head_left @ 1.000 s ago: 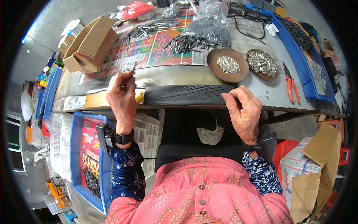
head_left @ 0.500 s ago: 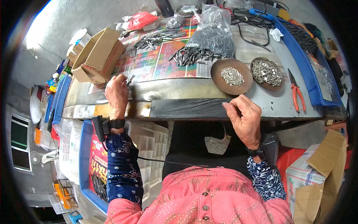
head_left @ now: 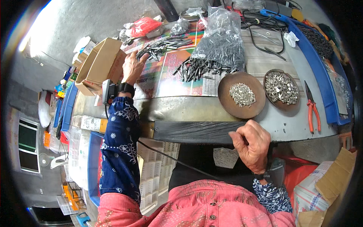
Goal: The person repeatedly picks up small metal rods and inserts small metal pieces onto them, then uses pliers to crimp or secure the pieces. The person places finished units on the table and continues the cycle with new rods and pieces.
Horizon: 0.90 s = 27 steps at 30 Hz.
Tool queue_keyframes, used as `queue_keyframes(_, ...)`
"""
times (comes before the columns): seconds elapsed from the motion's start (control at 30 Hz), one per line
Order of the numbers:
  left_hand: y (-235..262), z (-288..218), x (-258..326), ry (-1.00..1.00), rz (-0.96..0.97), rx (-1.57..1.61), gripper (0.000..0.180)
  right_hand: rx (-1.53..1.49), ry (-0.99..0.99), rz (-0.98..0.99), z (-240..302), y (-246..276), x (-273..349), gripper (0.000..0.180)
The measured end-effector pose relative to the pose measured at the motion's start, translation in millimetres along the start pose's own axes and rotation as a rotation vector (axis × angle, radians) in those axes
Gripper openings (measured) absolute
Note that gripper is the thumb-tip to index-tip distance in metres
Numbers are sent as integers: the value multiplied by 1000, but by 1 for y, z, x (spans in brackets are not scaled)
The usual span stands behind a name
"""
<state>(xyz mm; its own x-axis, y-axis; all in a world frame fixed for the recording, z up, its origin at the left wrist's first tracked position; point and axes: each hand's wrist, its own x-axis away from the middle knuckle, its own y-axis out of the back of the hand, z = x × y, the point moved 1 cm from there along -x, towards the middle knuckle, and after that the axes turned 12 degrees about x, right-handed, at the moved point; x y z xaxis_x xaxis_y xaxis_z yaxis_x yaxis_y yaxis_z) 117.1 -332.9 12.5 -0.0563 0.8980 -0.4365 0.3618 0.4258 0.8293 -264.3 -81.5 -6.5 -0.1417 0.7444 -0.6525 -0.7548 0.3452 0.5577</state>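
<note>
My left hand (head_left: 132,69) reaches over the table at the near left end of a loose pile of thin black sticks (head_left: 160,48). Its thumb stands apart from the fingers, and no object shows between them. At the table's front edge, just below a round brown bowl (head_left: 225,101), is my right hand (head_left: 252,145). Its fingers are curled in with the thumb against them; whatever they may hold is hidden. Small silver metal pieces (head_left: 242,94) lie in that bowl. More black sticks (head_left: 200,69) spill from a clear plastic bag (head_left: 223,41) behind it.
An open cardboard box (head_left: 100,68) stands left of my left hand. A second bowl (head_left: 283,90) with grey metal bits and red-handled pliers (head_left: 312,109) lie at the right. A blue tray (head_left: 325,79) lines the right edge. Red plastic bag (head_left: 144,27) at the back.
My left hand has moved forward from the table's front to the black stick pile; the dark sticks that showed at its fingertips no longer show there. My right hand stays curled near the front edge.
</note>
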Motion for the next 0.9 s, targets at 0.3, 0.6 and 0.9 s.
queue_keyframes(0.3, -49, 34, -49, 108, 145, 30, 78, 30, 74, 0, -7, -3, 1, 23)
queue_keyframes(0.6, -55, 11, -50, -7, 135, 146, 57, 56, 88, 7, -8, -3, 2, 25)
queue_keyframes(0.9, -41, -60, 13, -158, 201, 327, 57, 61, 107, -23, -7, -4, 3, 23)
